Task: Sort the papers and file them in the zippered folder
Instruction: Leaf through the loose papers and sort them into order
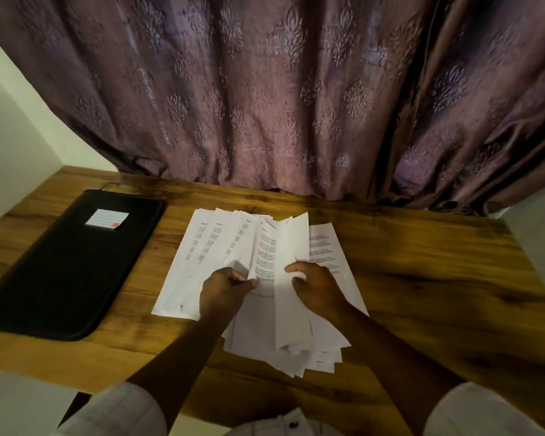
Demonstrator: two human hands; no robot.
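Left hand [224,289] curled, thumb and fingers pinching a bunch of the papers [265,247] at their near-left part. Right hand [320,287] just beside it, thumb laid on top of a long bent strip of the same papers, fingers curled under. Both hands grip the pile, a narrow gap of printed page between them. Papers white with printed text, fanned out unevenly: some raised between the hands, others flat on the worktop [438,278] spreading left, right and toward the person. Worktop is wood-grain brown. Zippered folder [66,265] black, closed, lying flat on the worktop well left of the hands, apart from the papers; a small lined label [107,219] on its far part. Light sleeves [117,410] at the bottom edge. Purple patterned curtain [265,89] hangs behind the worktop, pale wall [10,136] at left.
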